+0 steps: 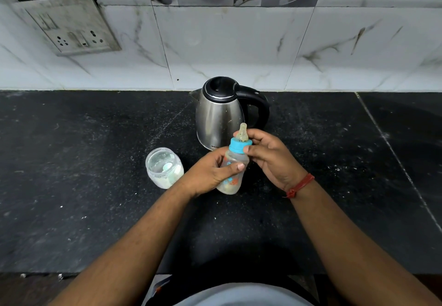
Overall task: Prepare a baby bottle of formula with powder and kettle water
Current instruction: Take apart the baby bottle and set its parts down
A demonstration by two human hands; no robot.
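The left hand [210, 174] grips the body of the baby bottle [233, 171], which leans slightly over the black granite counter [95, 210], while the right hand [267, 160] pinches its blue collar [240, 146] below the teat [242, 132]. Directly behind, partly hidden by bottle and fingers, stands the steel electric kettle [220, 112] (lid down, handle to the right). Just left of the left hand sits an open clear powder jar [163, 167] with a scoop [168, 167] inside. A socket plate [67, 26] hangs on the tiled wall.
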